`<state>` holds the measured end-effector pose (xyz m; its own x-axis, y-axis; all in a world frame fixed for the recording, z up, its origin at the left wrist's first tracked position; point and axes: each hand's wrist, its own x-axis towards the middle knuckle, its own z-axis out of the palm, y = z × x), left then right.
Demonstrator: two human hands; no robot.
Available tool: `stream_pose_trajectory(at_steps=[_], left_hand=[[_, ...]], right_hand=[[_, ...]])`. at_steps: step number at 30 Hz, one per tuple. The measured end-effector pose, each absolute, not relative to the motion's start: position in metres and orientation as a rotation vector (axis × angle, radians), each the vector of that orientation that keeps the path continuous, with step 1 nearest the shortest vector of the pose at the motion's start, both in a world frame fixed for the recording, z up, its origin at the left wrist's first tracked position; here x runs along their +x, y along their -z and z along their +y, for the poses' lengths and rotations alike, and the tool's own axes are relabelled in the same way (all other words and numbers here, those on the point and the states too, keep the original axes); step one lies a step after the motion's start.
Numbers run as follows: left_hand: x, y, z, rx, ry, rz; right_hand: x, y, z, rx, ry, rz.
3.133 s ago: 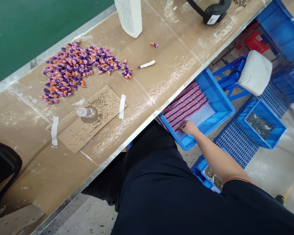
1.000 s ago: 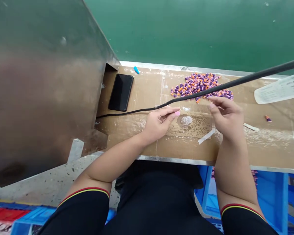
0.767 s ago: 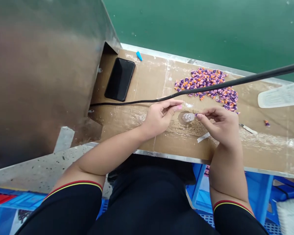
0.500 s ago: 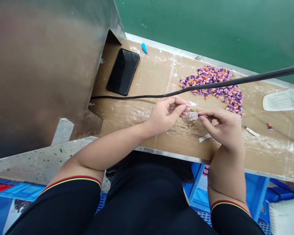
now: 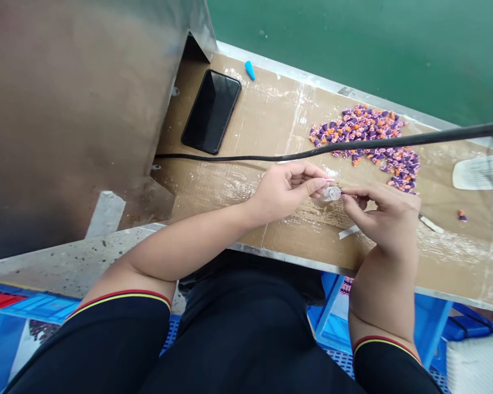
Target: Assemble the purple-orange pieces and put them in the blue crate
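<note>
My left hand [image 5: 291, 189] pinches a small pink piece [image 5: 330, 180] between thumb and forefinger, its other fingers curled under. Facing it, my right hand [image 5: 378, 210] has its thumb and forefinger closed on a tiny purple piece [image 5: 342, 193], mostly covered by the fingertips. Between the fingertips of both hands is a small clear plastic container [image 5: 332, 193] with a round opening; whether it rests on the table or is held, I cannot tell. Behind my right hand spreads a pile of small purple, pink and orange pieces [image 5: 370, 131].
A black cable [image 5: 271, 157] crosses above the cardboard-covered table [image 5: 271, 120]. A phone [image 5: 211, 111] and a blue cone-shaped piece [image 5: 250, 70] lie at left, beside a metal housing [image 5: 86, 109]. At right are a thin blade-like tool [image 5: 431, 224], a single piece [image 5: 462, 215] and a white plastic scoop-like item [image 5: 476, 172].
The view has shifted slightly, so the table things appear a little farther right. My hands stay close together with the same pinches, the left fingertips slightly nearer the clear container.
</note>
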<state>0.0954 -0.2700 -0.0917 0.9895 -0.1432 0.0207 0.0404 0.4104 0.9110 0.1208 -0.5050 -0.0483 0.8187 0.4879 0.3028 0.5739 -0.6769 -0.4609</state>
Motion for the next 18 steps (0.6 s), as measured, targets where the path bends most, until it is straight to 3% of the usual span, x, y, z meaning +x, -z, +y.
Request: stream_pose_trajectory(at_steps=[18], left_hand=[[0.097,0.088,-0.268,0.956,0.273,0.016]], right_hand=[[0.107,0.055,-0.488,-2.209,0.377,-0.561]])
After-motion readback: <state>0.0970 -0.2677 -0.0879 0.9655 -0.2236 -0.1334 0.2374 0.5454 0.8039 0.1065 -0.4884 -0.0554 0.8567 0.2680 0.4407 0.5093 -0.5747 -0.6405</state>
